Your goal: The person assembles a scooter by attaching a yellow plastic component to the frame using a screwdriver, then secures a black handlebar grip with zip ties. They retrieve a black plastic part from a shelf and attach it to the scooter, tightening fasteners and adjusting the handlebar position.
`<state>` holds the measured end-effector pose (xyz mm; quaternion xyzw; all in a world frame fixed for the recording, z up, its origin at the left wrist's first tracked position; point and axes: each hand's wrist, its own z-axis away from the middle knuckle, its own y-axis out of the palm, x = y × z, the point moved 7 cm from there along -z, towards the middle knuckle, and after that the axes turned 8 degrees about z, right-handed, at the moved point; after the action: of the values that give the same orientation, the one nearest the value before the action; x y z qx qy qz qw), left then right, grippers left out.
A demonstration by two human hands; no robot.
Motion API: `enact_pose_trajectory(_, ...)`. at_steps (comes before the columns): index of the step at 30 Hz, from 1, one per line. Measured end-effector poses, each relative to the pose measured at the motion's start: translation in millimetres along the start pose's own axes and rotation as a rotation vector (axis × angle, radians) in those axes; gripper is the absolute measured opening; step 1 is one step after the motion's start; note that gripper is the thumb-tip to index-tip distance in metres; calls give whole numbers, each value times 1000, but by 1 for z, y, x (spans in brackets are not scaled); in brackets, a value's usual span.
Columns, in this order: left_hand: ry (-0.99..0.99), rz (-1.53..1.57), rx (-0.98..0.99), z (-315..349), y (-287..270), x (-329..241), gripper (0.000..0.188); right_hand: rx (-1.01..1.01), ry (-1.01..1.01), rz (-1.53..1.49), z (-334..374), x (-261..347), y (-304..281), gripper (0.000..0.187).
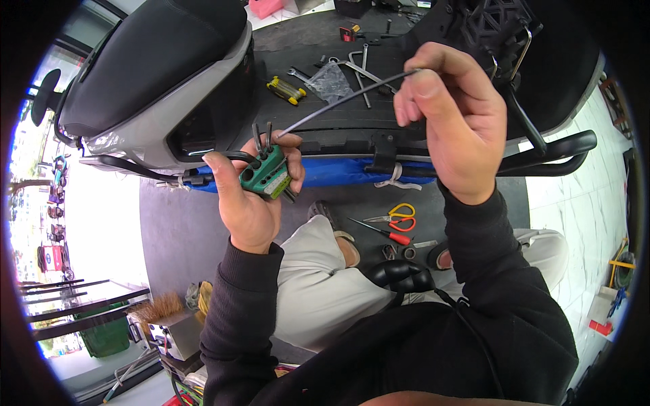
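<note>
My left hand (252, 203) is closed around a green hex key holder (265, 173), with several dark keys sticking out of its top and a few ends showing below. My right hand (455, 111), raised to the right, pinches the dark far end of a long thin grey rod (345, 99) between thumb and fingertips; it looks like a hex key. The rod slants down left to the holder. Whether its lower end sits in a slot or only lies against my left fingers, I cannot tell.
A scooter's footboard (318, 122) lies ahead, carrying a yellow folding tool set (286, 90), a clear plastic bag (330, 82) and several wrenches. The black seat (162, 61) rises at left. On the floor are orange-and-yellow-handled scissors (398, 218) and a red-handled screwdriver (398, 238).
</note>
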<state>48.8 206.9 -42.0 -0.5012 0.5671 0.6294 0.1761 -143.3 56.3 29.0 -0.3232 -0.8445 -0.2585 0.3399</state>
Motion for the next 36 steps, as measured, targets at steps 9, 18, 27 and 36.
enact_pose_trajectory(9, -33, -56, -8, 4, -1, 1, 109, 198, 89, 170, 10, -6, 23, 20)
enact_pose_trajectory(18, -57, -194, -43, 5, -3, 1, 98, 306, 147, 277, -2, -5, 33, 21)
enact_pose_trajectory(27, -172, -185, -68, 1, -5, 11, 84, 583, 43, 521, -30, 12, 59, 19)
enact_pose_trajectory(36, -222, 53, -214, -1, -8, 18, 71, 595, -255, 679, -2, -35, 98, 13)
